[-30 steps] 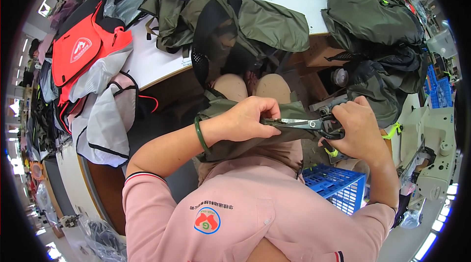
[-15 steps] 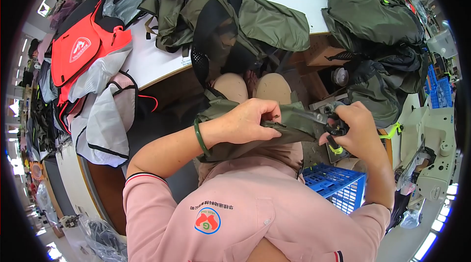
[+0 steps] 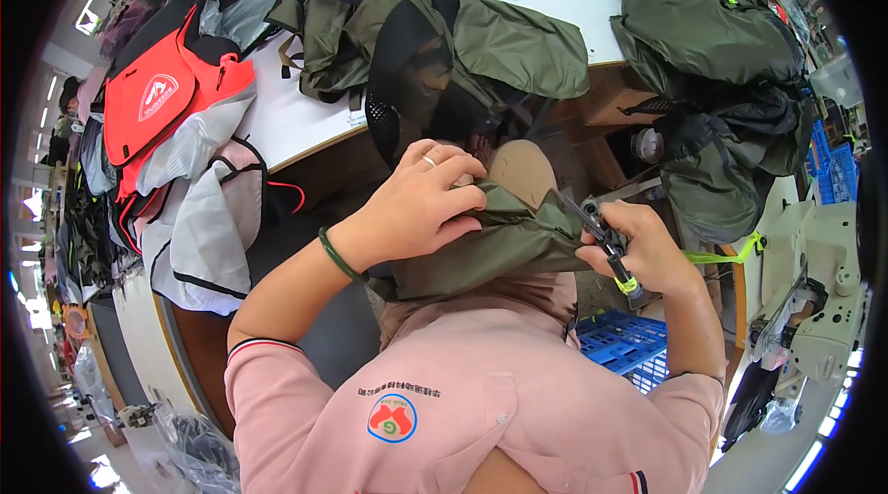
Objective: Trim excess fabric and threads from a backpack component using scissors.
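Note:
A piece of olive-green fabric (image 3: 490,253) lies gathered across my lap. My left hand (image 3: 407,212), with a ring and a green bangle on its arm, is closed on the upper left part of it, the fingers curled into the cloth. In my right hand (image 3: 643,249) is a pair of scissors (image 3: 606,240) with dark handles and a yellow-green band at the lower end. The blades point up and left, at the right end of the fabric. Whether they touch the cloth I cannot tell.
Olive and black bags (image 3: 518,45) lie on the white table (image 3: 319,129) ahead. Red and grey bag pieces (image 3: 153,110) hang at left. More olive bags (image 3: 708,27) hang at right, above a sewing machine (image 3: 832,281). A blue crate (image 3: 620,337) stands near my right side.
My left hand has moved up and left along the fabric and grips it at another place. The scissors have turned from pointing left to pointing up and left, with the right hand slightly lower.

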`<state>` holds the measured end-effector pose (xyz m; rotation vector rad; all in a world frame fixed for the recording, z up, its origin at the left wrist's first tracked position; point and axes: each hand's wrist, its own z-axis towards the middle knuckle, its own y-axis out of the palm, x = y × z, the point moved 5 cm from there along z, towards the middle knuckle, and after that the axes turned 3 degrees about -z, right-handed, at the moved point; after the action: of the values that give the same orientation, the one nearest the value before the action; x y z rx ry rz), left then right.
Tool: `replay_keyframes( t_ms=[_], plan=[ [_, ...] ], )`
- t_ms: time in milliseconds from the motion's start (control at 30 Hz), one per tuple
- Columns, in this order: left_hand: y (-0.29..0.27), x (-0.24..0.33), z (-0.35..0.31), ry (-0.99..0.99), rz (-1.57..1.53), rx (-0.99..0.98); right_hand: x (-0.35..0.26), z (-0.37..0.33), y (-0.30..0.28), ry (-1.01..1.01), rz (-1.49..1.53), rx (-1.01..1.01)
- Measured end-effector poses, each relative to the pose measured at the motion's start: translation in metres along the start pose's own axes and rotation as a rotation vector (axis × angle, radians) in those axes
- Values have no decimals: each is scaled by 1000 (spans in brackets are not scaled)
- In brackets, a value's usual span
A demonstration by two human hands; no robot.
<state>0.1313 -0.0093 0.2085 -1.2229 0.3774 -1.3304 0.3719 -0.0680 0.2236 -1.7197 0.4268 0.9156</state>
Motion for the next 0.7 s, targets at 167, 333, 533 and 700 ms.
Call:
replay_keyframes(
  t_ms=[167, 333, 533, 700],
  plan=[
    [-6, 1, -3, 105, 82, 112, -6, -3, -4, -84, -87, 18],
    [-25, 29, -12, 337, 220, 249, 0, -10, -12, -90, -139, 79],
    [-30, 39, -16, 366, 71, 267, -6, -12, -11, -267, -171, 122],
    [-12, 33, -4, 117, -108, 167, -3, -13, -11, -295, -180, 143]
  ],
)
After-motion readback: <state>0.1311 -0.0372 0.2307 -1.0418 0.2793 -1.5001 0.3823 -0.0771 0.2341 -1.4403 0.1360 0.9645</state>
